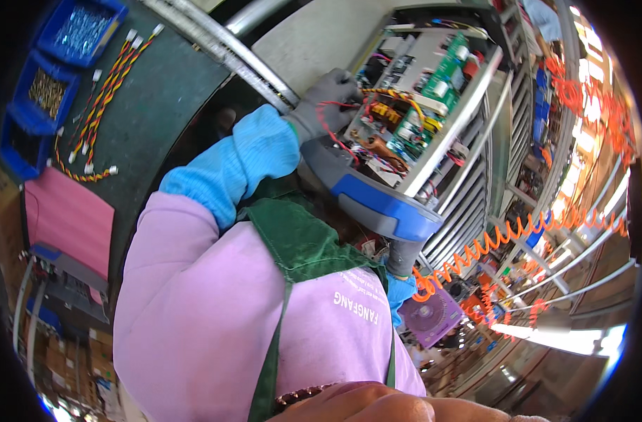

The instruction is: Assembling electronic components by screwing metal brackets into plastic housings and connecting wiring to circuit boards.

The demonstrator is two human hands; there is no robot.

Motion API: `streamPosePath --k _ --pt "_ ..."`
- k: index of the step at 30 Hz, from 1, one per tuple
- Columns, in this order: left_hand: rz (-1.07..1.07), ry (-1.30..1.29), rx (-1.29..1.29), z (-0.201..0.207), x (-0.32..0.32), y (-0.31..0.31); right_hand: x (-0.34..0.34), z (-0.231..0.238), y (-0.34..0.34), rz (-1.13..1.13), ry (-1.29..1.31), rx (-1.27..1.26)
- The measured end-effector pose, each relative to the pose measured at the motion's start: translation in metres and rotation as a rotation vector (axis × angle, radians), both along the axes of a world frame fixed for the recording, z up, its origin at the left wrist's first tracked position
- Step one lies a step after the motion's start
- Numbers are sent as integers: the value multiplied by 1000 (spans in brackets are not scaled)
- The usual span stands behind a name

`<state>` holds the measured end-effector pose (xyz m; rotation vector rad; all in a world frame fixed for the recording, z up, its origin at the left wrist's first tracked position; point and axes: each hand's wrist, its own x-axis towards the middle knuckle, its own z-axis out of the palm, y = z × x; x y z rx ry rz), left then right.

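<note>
Housing: the open grey-and-blue housing [384, 207] sits in front of the person, its circuit boards [444, 77] and twisted yellow-and-black wires [398, 94] exposed; slatted metal rollers [465, 204] run alongside it.
Left hand: grey-gloved left hand [328, 102] reaches over the housing's near side, fingers curled beside the wires; cannot tell whether they pinch anything.
Right hand: grey-gloved right hand [406, 257] is mostly hidden at the housing's blue-trimmed end; grip cannot be determined.
Tabletop: dark green tabletop [159, 98] at the left, bordered by a metal rail [222, 53].
Loose wiring: twisted red, yellow and black cables [108, 91] with white connectors lie on it.
Bins: three blue bins [33, 123] stand in a row along the far-left side, two holding small metal pieces.
Panel: pink panel [71, 218] near the lowest bin.
Room: orange coiled hose [503, 239] and a purple box [433, 315] to the right; bright light beyond.
</note>
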<state>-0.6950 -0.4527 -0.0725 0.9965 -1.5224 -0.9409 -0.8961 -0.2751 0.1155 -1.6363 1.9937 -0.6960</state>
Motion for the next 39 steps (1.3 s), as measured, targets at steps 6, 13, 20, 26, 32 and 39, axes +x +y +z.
streamPosePath --k 6,13,20,26,32,39 --pt "37 -312 400 26 -14 -17 16 9 -1 -133 -153 0" --pt "-47 -211 367 20 -8 -21 13 -7 12 -112 -329 14" --pt "108 -190 186 108 99 18 24 2 2 -89 -343 -54" --pt "-572 -267 284 223 94 73 17 1 -2 23 -303 -66" --pt "-462 -394 -30 197 70 87 14 0 1 33 -405 -98" --pt "-348 -398 58 198 79 123 -1 9 10 287 -564 61"
